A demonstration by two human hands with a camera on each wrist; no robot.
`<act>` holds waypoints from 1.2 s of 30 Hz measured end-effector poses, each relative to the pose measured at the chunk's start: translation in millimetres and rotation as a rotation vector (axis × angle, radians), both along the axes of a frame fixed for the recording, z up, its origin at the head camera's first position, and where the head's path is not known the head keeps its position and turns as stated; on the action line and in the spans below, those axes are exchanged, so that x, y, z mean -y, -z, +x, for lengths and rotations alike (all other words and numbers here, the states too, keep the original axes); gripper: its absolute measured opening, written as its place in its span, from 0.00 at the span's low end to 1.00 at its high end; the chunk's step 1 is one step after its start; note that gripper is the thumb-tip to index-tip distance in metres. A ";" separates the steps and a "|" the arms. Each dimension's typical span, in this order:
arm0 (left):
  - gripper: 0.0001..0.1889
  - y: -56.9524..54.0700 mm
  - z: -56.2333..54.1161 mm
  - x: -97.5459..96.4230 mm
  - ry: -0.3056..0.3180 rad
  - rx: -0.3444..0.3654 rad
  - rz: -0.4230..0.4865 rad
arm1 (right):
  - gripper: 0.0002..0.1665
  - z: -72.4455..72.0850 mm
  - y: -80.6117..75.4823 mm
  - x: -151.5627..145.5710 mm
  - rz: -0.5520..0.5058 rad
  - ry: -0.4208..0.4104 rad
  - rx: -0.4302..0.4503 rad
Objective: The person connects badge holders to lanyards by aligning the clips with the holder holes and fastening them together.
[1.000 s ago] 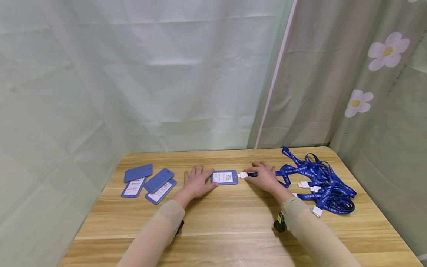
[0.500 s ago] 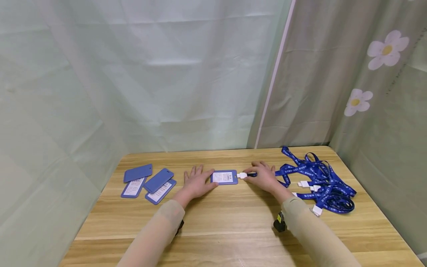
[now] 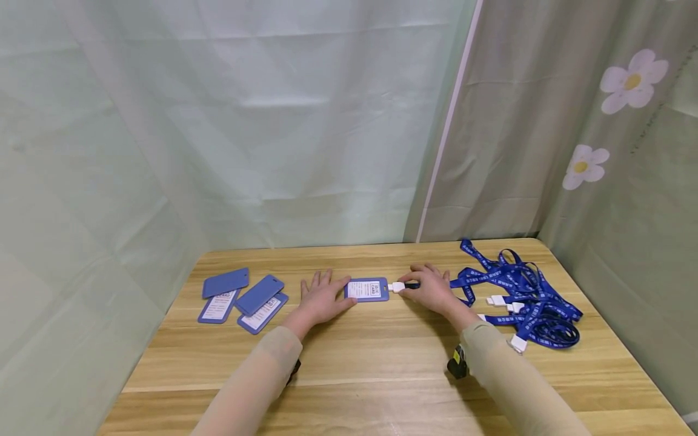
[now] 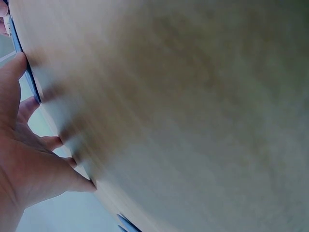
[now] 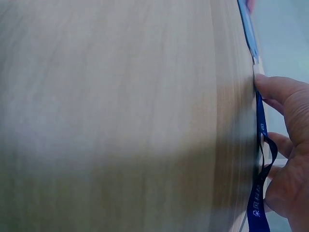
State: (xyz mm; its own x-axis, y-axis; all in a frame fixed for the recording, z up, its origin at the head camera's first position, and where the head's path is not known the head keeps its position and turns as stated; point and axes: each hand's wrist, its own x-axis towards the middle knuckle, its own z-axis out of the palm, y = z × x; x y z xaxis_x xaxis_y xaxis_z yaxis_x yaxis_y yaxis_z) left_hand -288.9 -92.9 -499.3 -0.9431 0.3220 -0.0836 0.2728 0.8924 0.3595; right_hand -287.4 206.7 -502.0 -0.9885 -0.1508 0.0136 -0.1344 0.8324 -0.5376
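Toward the far edge of the desk (image 3: 349, 357), best steady the rectangular blue plastic badge holder (image 3: 384, 296) lightly with the left hand (image 3: 323, 298), spread and touching; align the white plastic clip (image 3: 397, 286), pinched in the right hand's fingers (image 3: 410, 277), with the slot (image 3: 385, 289); cannot tell whether hooked. Inside: white printed card (image 3: 364, 290). Near the left edge: four more holders (image 3: 260, 295), two with cards (image 3: 218, 306) showing.

Left sleeve (image 3: 251, 381): pale beige cloth, by which the forearm is covered down to the wrist.
Right sleeve (image 3: 518, 381): coloured the same pale beige, softly creased near the cuff.
Left wrist device (image 3: 295, 370): black, mostly hidden by the sleeve.
Right wrist device (image 3: 457, 364): black and blocky, marked with a small bright yellow patch.
Left hand (image 3: 320, 298): left bare, ungloved.
Right hand (image 3: 432, 290): likewise left bare.
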 end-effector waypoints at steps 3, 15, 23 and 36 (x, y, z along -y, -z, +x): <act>0.37 0.5 -0.3 0.1 0.001 0.001 -0.002 | 0.19 -0.1 -0.2 0.5 0.002 0.002 0.000; 0.37 0.7 -0.1 -0.5 0.000 0.002 0.006 | 0.15 -2.1 -1.4 1.9 -0.005 0.019 0.020; 0.37 -0.3 0.4 -0.2 0.008 -0.005 -0.004 | 0.16 -2.4 0.5 1.7 -0.002 0.015 0.018; 0.37 -0.1 0.2 -0.6 0.007 -0.004 -0.014 | 0.25 0.5 2.3 -0.7 0.008 -0.010 0.004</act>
State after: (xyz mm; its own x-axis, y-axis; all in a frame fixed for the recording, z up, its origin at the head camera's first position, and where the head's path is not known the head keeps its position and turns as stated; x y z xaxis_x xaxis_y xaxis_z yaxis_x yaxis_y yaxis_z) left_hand -288.7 -92.3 -499.2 -0.9413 0.3270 -0.0844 0.2801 0.8956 0.3456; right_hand -286.9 207.4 -504.3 -0.9870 -0.1604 0.0086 -0.1404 0.8354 -0.5315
